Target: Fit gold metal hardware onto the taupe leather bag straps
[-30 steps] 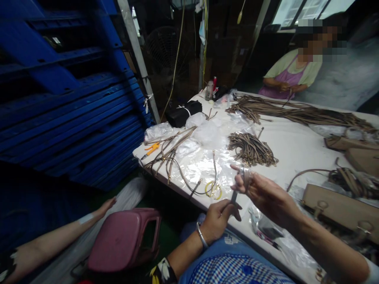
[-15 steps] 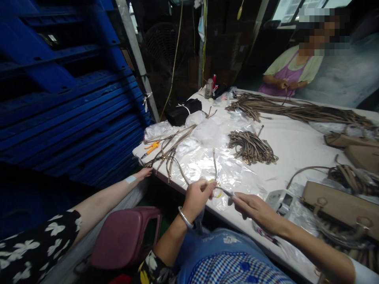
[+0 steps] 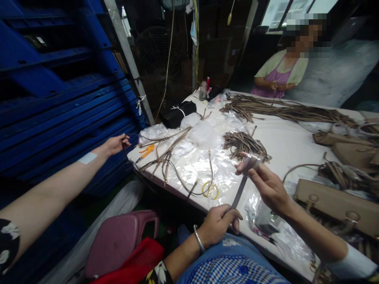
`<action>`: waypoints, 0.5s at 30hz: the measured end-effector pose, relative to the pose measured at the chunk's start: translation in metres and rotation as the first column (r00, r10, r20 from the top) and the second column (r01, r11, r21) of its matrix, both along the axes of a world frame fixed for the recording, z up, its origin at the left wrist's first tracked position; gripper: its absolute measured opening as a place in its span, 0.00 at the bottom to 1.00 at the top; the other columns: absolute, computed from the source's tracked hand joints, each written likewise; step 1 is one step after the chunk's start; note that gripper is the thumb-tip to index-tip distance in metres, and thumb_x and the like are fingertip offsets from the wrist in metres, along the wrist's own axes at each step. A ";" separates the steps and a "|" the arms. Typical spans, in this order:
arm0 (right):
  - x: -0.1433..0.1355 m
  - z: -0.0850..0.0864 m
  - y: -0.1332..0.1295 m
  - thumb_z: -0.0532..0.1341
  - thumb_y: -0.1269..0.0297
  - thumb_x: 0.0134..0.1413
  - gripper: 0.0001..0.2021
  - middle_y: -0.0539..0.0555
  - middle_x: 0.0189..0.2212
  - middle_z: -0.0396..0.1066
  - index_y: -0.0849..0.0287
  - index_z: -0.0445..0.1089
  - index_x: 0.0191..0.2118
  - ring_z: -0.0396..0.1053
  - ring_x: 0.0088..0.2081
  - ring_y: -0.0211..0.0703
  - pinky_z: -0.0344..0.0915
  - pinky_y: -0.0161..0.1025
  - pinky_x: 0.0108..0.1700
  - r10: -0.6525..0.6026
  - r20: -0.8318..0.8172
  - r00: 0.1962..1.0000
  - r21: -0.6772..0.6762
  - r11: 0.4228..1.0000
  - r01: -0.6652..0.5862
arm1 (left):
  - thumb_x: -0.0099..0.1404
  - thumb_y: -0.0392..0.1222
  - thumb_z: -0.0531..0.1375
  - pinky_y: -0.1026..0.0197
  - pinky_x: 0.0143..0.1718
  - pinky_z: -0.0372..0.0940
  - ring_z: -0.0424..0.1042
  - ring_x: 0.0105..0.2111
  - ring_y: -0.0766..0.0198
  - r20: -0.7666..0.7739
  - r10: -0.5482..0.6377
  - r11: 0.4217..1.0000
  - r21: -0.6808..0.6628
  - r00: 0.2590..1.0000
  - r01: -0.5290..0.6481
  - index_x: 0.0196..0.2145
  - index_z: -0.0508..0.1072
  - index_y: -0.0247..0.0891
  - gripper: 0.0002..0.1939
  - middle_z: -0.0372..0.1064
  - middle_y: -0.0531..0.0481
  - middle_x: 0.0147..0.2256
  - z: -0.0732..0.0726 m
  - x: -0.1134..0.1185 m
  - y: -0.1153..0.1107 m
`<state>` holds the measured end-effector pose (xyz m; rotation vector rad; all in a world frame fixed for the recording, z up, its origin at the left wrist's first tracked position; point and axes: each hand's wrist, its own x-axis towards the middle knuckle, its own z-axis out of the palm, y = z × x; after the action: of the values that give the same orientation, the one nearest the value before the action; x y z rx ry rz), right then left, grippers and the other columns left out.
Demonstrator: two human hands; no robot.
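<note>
My left hand, below a silver bangle, is closed on the lower end of a flat grey-brown strap just off the table's front edge. My right hand grips the upper end of the same strap, which runs slanted between the two hands. A pale, shiny blur covers the strap at my right fingers, so its end is hard to make out. Beyond my hands, thin straps with gold-coloured metal ends and a yellow ring lie on clear plastic.
A co-worker's hand holds a thin dark strap at the left corner, near orange-handled pliers. A strap pile lies mid-table and beige handbags at right. Blue pallets and a maroon stool stand left. Another person works opposite.
My right hand has risen, and my left has dropped closer to my body, with the strap stretched between them. The co-worker's hand at left has lifted off the table corner.
</note>
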<state>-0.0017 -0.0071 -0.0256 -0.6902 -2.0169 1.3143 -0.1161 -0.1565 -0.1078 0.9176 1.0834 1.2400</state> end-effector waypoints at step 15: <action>0.064 -0.095 0.003 0.58 0.42 0.54 0.20 0.56 0.32 0.75 0.51 0.75 0.41 0.72 0.30 0.52 0.73 0.43 0.33 0.119 0.422 0.899 -0.343 0.938 0.037 | 0.55 0.65 0.61 0.66 0.25 0.56 0.64 0.21 0.69 -0.549 0.096 0.992 -0.019 0.830 -0.128 0.23 0.76 0.35 0.26 0.62 0.56 0.16 0.029 -0.053 0.093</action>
<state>0.0626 -0.0044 -0.1205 -1.2040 -2.1699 1.6792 -0.1693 -0.0639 -0.0788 1.2221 1.6381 1.0529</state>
